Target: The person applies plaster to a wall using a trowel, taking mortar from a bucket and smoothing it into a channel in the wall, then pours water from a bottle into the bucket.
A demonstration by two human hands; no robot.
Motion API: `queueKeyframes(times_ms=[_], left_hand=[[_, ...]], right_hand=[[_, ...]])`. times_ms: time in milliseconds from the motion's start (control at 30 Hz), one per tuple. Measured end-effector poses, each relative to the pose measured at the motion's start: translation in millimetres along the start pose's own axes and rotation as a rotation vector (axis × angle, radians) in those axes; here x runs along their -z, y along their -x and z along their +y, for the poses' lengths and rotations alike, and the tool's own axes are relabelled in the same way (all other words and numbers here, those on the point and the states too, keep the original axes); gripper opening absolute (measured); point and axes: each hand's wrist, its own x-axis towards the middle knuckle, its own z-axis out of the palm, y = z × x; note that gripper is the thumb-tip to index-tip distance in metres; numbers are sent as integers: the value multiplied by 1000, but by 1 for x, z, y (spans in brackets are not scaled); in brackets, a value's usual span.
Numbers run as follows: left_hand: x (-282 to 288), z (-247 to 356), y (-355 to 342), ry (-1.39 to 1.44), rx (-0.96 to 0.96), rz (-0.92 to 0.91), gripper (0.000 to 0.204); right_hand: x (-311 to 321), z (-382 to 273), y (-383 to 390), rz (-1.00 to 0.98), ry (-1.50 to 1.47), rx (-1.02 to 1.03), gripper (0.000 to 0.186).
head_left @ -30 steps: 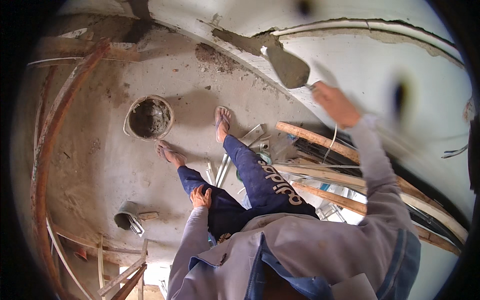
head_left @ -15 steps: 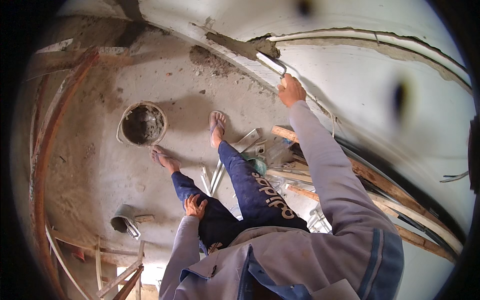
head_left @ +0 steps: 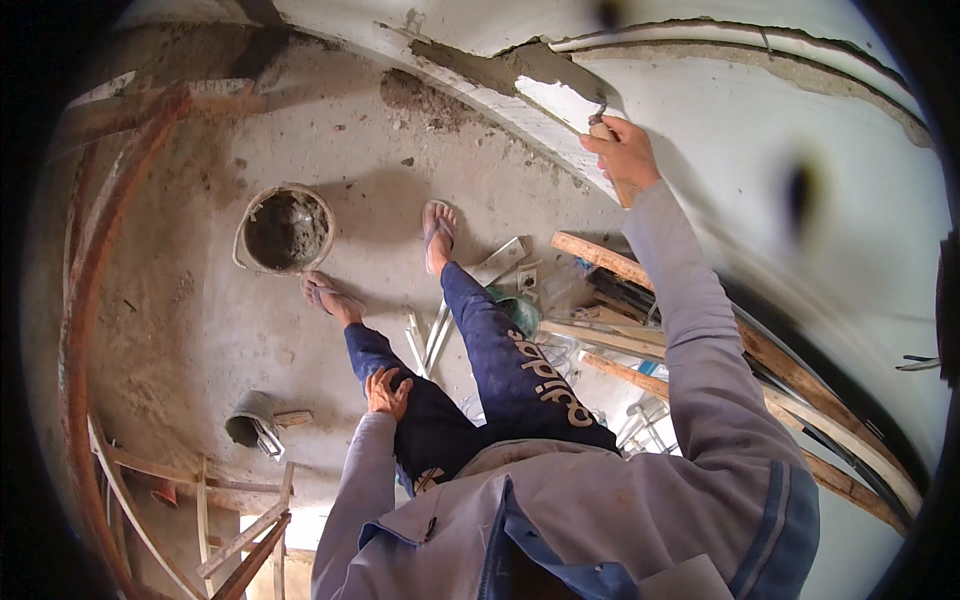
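My right hand point(head_left: 628, 158) is closed around the wooden handle of a trowel point(head_left: 602, 128). It is held near the wall point(head_left: 740, 130), next to a patch of wet grey mortar point(head_left: 570, 72). The mortar lies along a groove, at the end of a pale conduit point(head_left: 650, 38) set into the wall. The trowel's blade is hard to tell from the bright surface around it. My left hand point(head_left: 388, 393) rests on my left thigh, fingers apart and holding nothing. On the floor, beyond my left foot, stands a bucket point(head_left: 288, 230) with grey mortar inside.
Wooden planks point(head_left: 610, 258) and black tubing lie along the wall's foot at right. Metal profiles point(head_left: 440, 325) lie by my right leg. A small tipped container point(head_left: 248, 418) is at lower left. A rusty curved beam point(head_left: 75, 370) and wooden frame pieces point(head_left: 245, 535) stand at left.
My right hand has moved right and slightly nearer with the trowel. Grey mortar now covers more of the groove by the conduit's end. My left hand stays on my thigh.
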Motion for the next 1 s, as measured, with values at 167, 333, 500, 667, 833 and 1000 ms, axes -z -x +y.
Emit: queueKeyframes(times_ms=[167,333,500,667,833,1000], left_hand=[[-2,1,-1,15,18,16,55],[-8,1,2,15,80,39,55],[-3,1,-3,-25,60,87,51],[6,0,-8,-19,55,125,49],[22,-1,-7,24,96,149,47],[25,-4,-4,-101,157,228,41]], right_hand=[[26,-6,20,-39,-76,-96,35],[25,14,60,116,-30,28,42],[18,34,49,210,230,476,45],[25,-3,26,56,76,53,44],[44,-7,70,112,-110,-10,40],[-3,14,113,291,-77,219,38]])
